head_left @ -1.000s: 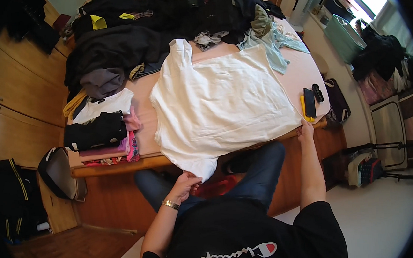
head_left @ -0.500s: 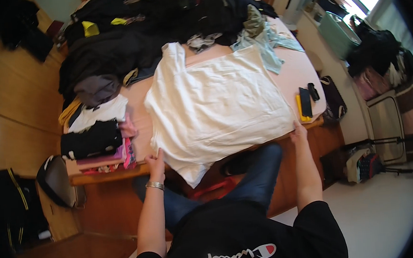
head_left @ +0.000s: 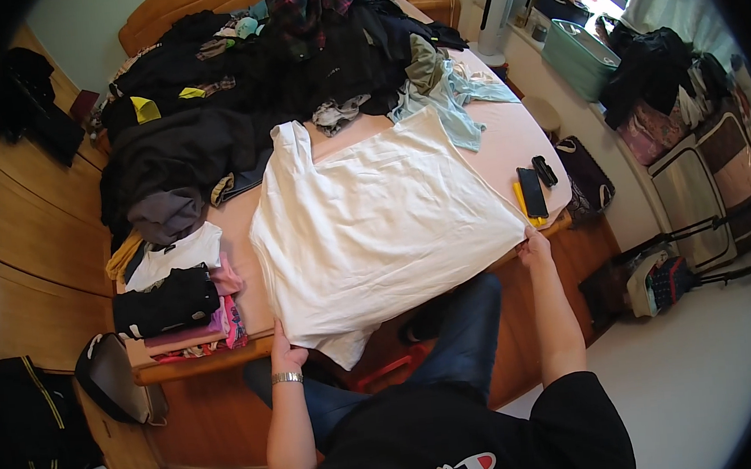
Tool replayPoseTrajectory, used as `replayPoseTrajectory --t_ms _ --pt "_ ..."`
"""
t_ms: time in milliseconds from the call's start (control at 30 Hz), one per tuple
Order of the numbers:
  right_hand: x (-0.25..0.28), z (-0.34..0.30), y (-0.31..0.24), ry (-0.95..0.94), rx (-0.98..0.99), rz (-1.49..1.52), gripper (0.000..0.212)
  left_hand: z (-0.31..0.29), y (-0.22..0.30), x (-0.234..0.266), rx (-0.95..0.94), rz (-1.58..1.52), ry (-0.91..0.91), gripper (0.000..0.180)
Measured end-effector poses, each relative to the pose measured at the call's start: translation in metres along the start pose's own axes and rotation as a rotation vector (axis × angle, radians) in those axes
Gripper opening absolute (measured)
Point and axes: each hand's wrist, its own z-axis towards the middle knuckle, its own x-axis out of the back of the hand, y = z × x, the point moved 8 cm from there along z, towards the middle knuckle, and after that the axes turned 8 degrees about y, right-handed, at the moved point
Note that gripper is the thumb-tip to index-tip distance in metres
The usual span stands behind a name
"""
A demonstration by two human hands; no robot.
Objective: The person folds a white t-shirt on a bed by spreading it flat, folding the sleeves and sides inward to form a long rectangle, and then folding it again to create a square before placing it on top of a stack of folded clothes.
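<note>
A white top [head_left: 374,221] lies spread over the near part of the bed, its shoulder-like strip pointing to the far left. My left hand [head_left: 288,352], with a metal watch band at the wrist, is closed on its near left edge. A flap of the fabric hangs over the bed's front edge beside that hand. At the near right corner my right hand [head_left: 533,247] pinches the top and draws the cloth out toward the right. The fingertips of both hands are partly hidden by the fabric.
A folded stack with a black garment [head_left: 167,302] sits left of the top. Dark clothes [head_left: 201,151] are heaped across the far bed, with a light blue garment [head_left: 448,96] at their right. A black phone [head_left: 531,192] lies near the bed's right corner. A red stool [head_left: 393,367] shows between my legs.
The view has tilted up, showing more of the headboard. My left hand has shifted its hold along the near left edge, and the top's right corner is pulled out more tautly.
</note>
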Motion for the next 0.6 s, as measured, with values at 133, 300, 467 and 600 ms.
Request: replayPoseTrajectory --t_ms 133,300,467,600 --pt "-0.035 0.008 0.013 -0.383 -0.242 0.067 0.023 0.005 0.012 0.011 0.097 -0.189 -0.524 0.046" --pt "-0.051 -0.037 -0.035 -0.308 0.154 0.142 0.016 -0.045 0.076 0.001 -0.635 0.169 0.079 0.029" --pt "-0.036 -0.021 -0.032 -0.073 0.253 -0.011 0.022 -0.027 0.092 0.024 -0.779 0.323 0.302 0.039" --pt "-0.027 -0.025 -0.026 -0.043 0.431 -0.226 0.029 -0.006 0.065 0.038 -0.571 0.308 0.234 0.05"
